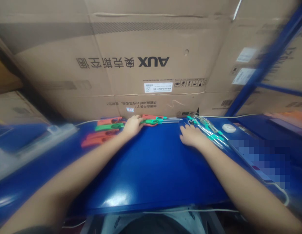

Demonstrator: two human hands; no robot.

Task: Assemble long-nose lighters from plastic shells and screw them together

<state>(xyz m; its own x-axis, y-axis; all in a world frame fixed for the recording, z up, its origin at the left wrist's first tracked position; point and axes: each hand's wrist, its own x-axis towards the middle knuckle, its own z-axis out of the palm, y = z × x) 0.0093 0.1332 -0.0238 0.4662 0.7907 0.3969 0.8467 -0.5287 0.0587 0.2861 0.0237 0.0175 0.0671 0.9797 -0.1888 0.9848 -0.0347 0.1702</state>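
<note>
My left hand is closed around the handle end of a green long-nosed lighter at the back of the blue table. Right behind it lies a red lighter, and thin metal tubes point from both towards the right. My right hand is palm down with its fingers a little apart, beside a pile of metal lighter tubes with teal collars. Its fingertips are blurred, and I see nothing held in them. Left of my left hand lie a green handle and several red handles.
A large cardboard sheet stands along the table's back edge. A clear plastic container is at left. On the right are a white round object, a blurred-out flat device with a cable, and a blue metal post.
</note>
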